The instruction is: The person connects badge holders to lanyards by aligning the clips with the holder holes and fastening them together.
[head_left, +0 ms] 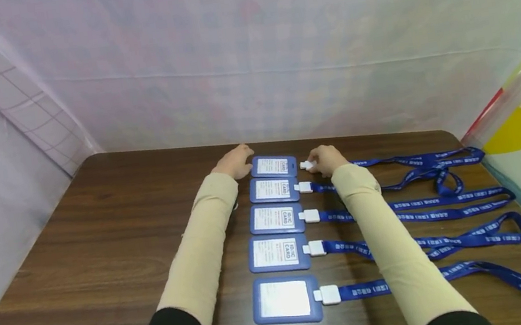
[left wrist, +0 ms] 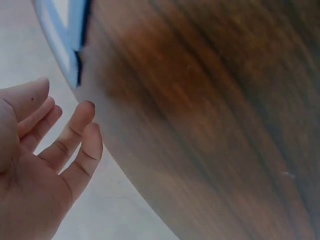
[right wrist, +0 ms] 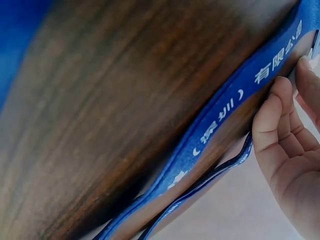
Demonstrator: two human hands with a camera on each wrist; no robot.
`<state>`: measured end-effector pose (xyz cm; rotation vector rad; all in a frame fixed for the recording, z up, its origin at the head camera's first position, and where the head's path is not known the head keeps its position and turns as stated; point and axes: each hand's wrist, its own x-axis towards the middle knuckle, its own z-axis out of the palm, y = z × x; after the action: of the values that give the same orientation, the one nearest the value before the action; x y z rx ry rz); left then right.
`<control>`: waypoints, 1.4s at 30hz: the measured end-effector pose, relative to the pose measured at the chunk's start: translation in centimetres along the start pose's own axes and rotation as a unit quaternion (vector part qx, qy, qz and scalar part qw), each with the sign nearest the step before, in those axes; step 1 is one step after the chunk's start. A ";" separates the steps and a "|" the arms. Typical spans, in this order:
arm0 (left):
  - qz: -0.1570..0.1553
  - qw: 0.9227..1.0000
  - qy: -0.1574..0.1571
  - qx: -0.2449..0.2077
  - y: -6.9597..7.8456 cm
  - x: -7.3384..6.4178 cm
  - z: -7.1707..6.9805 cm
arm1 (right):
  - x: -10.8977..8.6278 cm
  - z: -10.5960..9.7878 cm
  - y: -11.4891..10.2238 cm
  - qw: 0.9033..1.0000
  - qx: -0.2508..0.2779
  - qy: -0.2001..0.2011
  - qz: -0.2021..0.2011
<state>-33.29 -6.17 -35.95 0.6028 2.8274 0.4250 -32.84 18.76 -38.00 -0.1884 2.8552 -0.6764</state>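
My left hand (head_left: 234, 162) is by the left end of the farthest blue ID card holder (head_left: 273, 166), its fingers loosely bent. In the left wrist view the fingers (left wrist: 82, 155) hold nothing, and the corner of a card holder (left wrist: 75, 65) shows beyond them. With thumb and fingertips, my right hand (head_left: 326, 160) pinches the white clip (head_left: 308, 165) of a blue lanyard, just right of that holder, with a small gap between clip and holder. White print runs along the blue lanyard strap (right wrist: 220, 115) beside the right fingers; the clip is mostly hidden there.
Nearer to me, several more holders (head_left: 289, 318) lie in a column, each with a white clip (head_left: 330, 294) at its right end. Their lanyards (head_left: 459, 241) stretch rightward across the brown table (head_left: 81, 279), under my right forearm. A pale curtain (head_left: 247, 74) hangs behind the table.
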 end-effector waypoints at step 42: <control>-0.012 0.999 0.007 0.047 0.7 0.7 2.1 | 0.5 0.2 -0.7 0.989 -0.126 0.009 -0.074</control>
<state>-33.09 -4.75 -37.79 0.5838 2.8775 0.2950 -33.23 17.95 -37.95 -0.4391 2.9586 -0.3400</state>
